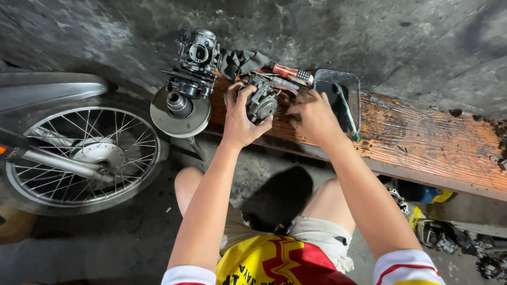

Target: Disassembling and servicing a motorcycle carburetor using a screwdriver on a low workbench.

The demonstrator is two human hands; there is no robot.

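Hands [240,119] gripping carburetor [261,100], toothbrush [346,113] in tray [354,84]

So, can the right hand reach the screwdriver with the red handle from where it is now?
Probably yes. The right hand rests on the wooden bench, and the red-handled screwdriver lies just beyond its fingers, apart from it, with nothing between them.

grey metal carburetor [261,100], grimy, tilted, round cover facing camera, held just above the near edge of the worn wooden bench, near its left end
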